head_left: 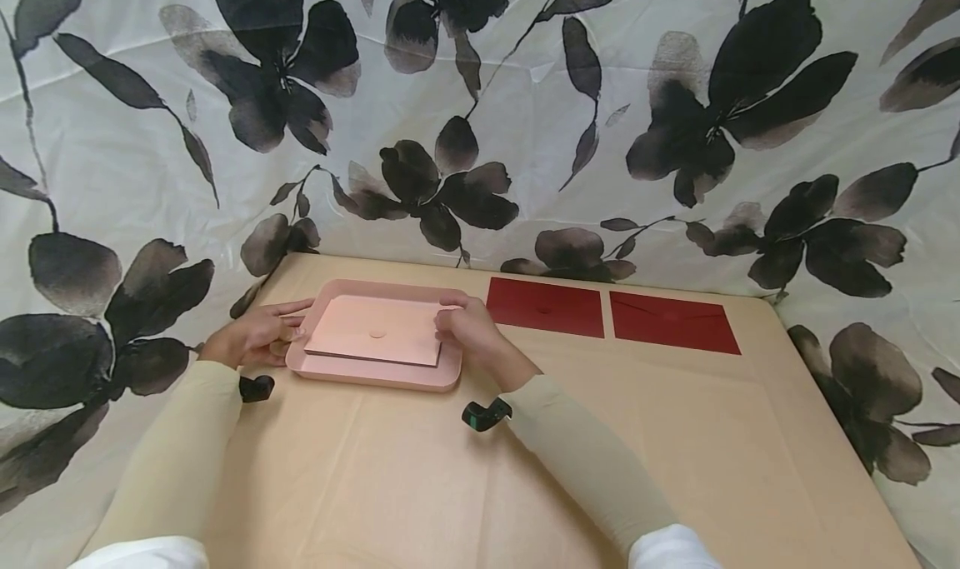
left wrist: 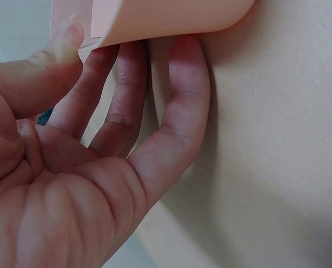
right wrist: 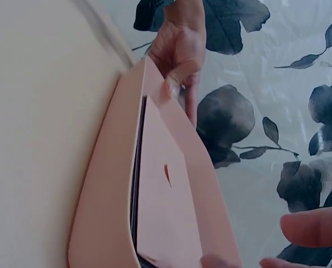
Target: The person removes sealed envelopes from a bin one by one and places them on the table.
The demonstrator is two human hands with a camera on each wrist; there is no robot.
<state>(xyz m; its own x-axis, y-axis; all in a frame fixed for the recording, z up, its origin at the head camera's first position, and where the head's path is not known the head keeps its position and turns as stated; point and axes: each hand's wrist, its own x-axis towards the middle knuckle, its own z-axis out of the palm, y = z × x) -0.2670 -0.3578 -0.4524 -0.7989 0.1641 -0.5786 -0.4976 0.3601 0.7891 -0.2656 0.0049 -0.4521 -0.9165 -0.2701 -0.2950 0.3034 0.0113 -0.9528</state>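
A shallow pink tray (head_left: 375,376) lies on the table, with a light pink envelope (head_left: 360,323) inside it, its round seal facing up. Dark layers (right wrist: 137,184) show along the envelope's edge in the right wrist view. My left hand (head_left: 258,336) holds the tray's left end; in the left wrist view its thumb (left wrist: 71,39) is at the rim and its fingers (left wrist: 129,89) reach under. Over the tray's right end, my right hand (head_left: 483,340) has its fingertips by the envelope's right edge. Its thumb and fingers look apart in the right wrist view.
Two dark red envelopes, one (head_left: 546,306) nearer the tray and one (head_left: 675,321) farther right, lie flat along the table's back edge. The beige table (head_left: 360,486) meets a white curtain with dark flowers (head_left: 555,136) behind it.
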